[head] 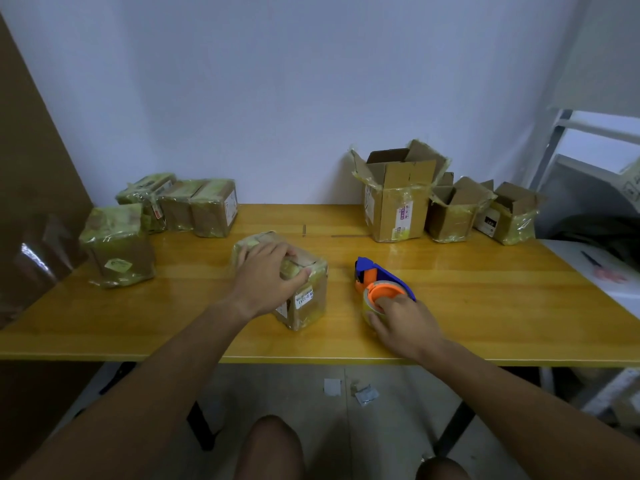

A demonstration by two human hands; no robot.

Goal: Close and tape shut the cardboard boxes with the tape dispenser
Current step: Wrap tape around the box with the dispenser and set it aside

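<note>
three open brown cardboard boxes (394, 199) stand far right, contents hidden; left hand (268, 280) grips the small taped cardboard box (304, 299), right hand (401, 323) grasps the blue-and-orange tape dispenser (377, 282) beside it.

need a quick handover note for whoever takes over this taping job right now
Left hand grips the top of the centre box, closed and wrapped in tape.
Right hand holds the tape dispenser, which sits on the table.
Done: four taped boxes at far left.
Left: three open boxes at far right, flaps up.
</note>
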